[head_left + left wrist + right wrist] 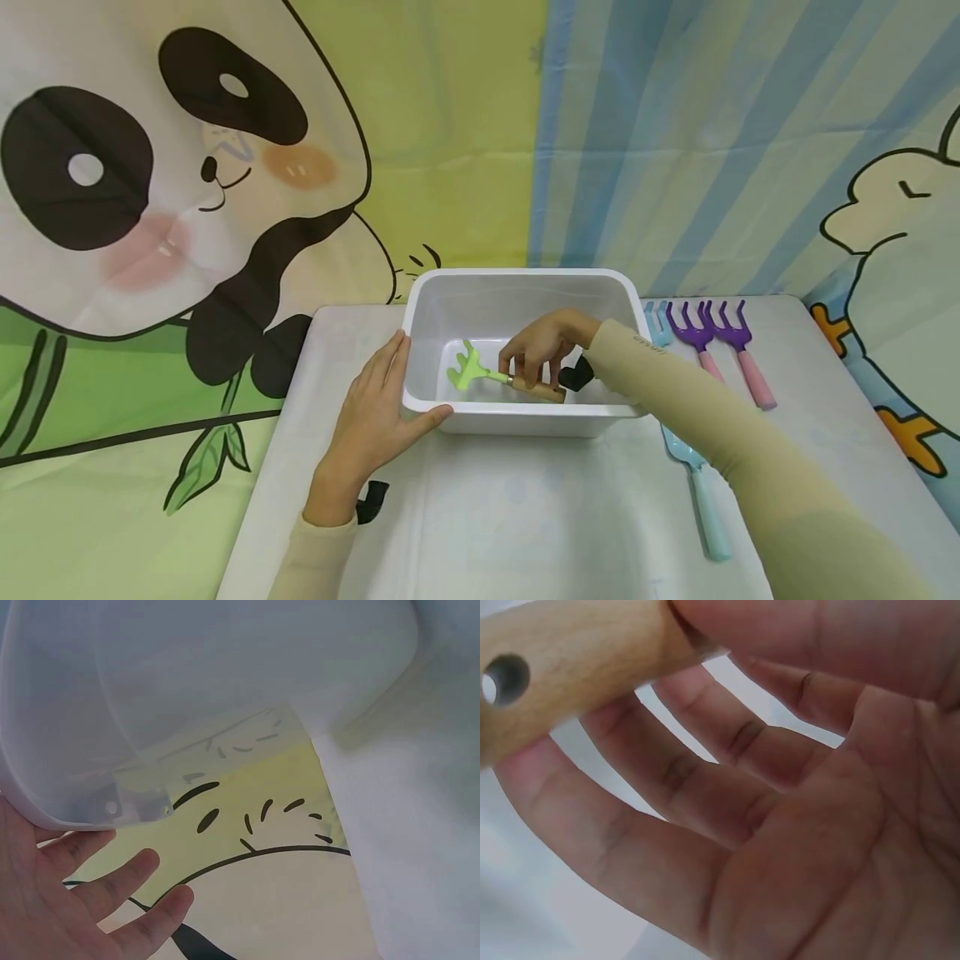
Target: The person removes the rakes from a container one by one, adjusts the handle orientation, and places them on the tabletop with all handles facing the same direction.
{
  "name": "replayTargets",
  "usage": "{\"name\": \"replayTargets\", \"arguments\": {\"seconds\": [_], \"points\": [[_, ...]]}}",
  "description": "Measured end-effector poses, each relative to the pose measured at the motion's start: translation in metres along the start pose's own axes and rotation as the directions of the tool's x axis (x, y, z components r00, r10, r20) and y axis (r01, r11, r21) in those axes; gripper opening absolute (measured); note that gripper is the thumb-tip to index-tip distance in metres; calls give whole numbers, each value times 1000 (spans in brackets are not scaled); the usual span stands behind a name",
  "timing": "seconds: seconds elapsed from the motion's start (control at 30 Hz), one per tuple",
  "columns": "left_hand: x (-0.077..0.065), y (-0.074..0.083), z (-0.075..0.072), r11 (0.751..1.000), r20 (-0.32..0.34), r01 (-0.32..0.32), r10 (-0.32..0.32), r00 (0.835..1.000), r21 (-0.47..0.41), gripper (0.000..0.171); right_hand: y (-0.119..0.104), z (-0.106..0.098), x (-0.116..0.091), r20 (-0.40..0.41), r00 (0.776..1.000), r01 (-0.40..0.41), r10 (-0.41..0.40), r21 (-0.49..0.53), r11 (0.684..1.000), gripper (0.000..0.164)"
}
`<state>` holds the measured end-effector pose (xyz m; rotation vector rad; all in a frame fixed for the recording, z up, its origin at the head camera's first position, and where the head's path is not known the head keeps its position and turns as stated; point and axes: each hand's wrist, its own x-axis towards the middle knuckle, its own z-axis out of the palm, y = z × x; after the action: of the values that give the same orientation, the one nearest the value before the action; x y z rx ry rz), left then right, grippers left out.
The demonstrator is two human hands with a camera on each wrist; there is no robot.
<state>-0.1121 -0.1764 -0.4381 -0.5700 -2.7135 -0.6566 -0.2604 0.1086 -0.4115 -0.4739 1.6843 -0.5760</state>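
Inside the white plastic bin [517, 423], my right hand [542, 346] pinches a small garden hand rake by its wooden handle [542, 391]. The rake's light green tines [468, 365] point left, low over the bin floor. Up close in the right wrist view, the thumb and fingertips hold the wooden handle [592, 660], which has a round hole near its end. My left hand [377, 412] rests at the bin's left front corner, thumb along the front rim and fingers against the left wall. Those fingers [124, 881] look straight and spread in the left wrist view.
Right of the bin lie two purple-headed hand rakes with pink handles [756, 379] and a light blue rake [658, 323], partly hidden. A light blue trowel [708, 512] lies under my right forearm. A cartoon-printed cloth [450, 150] hangs behind the white table [510, 517].
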Motion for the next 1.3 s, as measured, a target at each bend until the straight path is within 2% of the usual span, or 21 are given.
{"name": "replayTargets", "arguments": {"seconds": [0.37, 0.8, 1.13, 1.3], "points": [[-2, 3, -1, 1000, -2, 10, -10, 1000, 19, 112, -3, -6, -51, -35, 997, 68, -68, 1, 998, 34], [-3, 5, -1, 999, 9, 22, -22, 1000, 39, 113, -4, -4, -107, -1, 991, 133, -133, -19, 991, 33], [-4, 7, -3, 999, 3, 18, -18, 1000, 34, 112, 12, 1, -141, -21, 987, 158, -159, -35, 987, 32], [-5, 8, -3, 999, 8, 29, -29, 1000, 30, 113, 22, 4, -158, -52, 981, 183, -189, -95, 978, 31]]}}
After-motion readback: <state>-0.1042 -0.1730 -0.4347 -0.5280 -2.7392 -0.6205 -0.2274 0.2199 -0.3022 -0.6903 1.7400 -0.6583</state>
